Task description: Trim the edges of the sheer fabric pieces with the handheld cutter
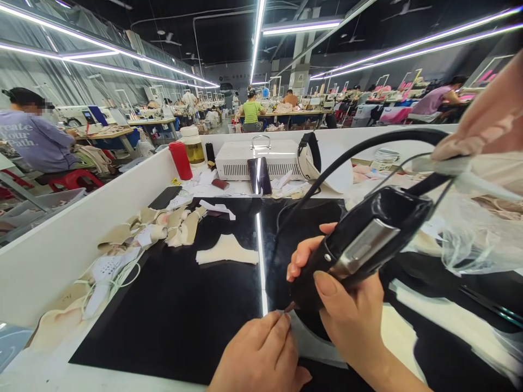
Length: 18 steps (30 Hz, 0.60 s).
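Observation:
A black handheld tool [355, 245] with a metal plate on its side is gripped in my right hand [353, 321], fingers wrapped round its lower body. Its tip points down and left, beside the fingertips of my left hand [263, 354]. That hand is closed, fingers pressed together near the front of the black mat [175, 310]; what it pinches is hidden. Whitish material [314, 340] lies under and between the two hands. A cream fabric piece [227, 250] rests on the mat farther back. The tool's black cable [347, 155] arches over the right side.
Fabric pieces [112, 275] lie along the left edge. Behind the mat stand a white metal box [232, 158], a phone [259, 177], a red cup [180, 160] and a jar [193, 147]. Clear plastic [469, 239] is at the right. Other people sit at benches beyond.

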Motion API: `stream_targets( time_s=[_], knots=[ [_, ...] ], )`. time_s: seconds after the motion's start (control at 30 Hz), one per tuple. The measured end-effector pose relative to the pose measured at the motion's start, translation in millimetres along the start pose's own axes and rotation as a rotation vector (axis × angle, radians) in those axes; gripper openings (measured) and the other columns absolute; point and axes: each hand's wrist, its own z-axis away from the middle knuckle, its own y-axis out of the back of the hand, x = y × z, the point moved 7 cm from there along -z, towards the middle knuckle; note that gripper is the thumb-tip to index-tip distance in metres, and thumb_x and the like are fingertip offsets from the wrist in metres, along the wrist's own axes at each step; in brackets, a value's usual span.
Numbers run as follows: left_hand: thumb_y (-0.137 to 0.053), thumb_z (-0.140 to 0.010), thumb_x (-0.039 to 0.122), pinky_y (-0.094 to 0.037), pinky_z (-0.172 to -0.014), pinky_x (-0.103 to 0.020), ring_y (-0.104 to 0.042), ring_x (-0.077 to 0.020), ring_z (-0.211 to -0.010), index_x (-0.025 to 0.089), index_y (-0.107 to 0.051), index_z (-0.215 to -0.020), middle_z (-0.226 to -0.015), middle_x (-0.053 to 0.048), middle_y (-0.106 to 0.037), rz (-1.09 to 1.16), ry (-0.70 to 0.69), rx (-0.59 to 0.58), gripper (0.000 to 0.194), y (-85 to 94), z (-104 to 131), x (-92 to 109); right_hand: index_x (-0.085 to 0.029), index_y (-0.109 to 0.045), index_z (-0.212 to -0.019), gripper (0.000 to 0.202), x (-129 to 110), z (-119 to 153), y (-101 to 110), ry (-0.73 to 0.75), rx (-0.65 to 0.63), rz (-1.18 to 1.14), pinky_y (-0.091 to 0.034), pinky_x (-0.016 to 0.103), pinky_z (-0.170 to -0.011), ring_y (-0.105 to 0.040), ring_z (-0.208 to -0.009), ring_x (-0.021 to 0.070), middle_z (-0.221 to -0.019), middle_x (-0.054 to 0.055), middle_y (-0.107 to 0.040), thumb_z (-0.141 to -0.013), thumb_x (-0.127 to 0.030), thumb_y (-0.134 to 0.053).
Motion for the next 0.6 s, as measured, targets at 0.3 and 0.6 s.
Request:
stream_targets(
  time_s=[0.3, 0.6],
  knots=[
    [-0.043, -0.110, 0.032, -0.060, -0.070, -0.029, -0.076, -0.0193, -0.087, 0.013, -0.073, -0.090, -0.097, -0.006, -0.081, 0.009, 0.005, -0.002, 0.041, 0.0, 2, 1, -0.033, -0.057, -0.123, 0.035, 0, -3, -5, -0.012, 0.014, -0.034, -0.058, 0.029, -0.064, -0.065, -0.069, 0.0144, -0.087, -0.003, -0.069, -0.093, -0.036, -0.076],
    [-0.049, -0.108, 0.035, -0.059, -0.075, -0.025, -0.075, -0.0169, -0.092, 0.014, -0.072, -0.090, -0.097, -0.004, -0.080, 0.007, 0.011, -0.006, 0.036, 1.8, -2, 1, -0.034, -0.056, -0.123, 0.030, 5, -2, -11, -0.015, -0.030, -0.022, -0.059, 0.029, -0.066, -0.064, -0.072, 0.0144, -0.089, -0.003, -0.067, -0.097, -0.030, -0.071]
  ],
)
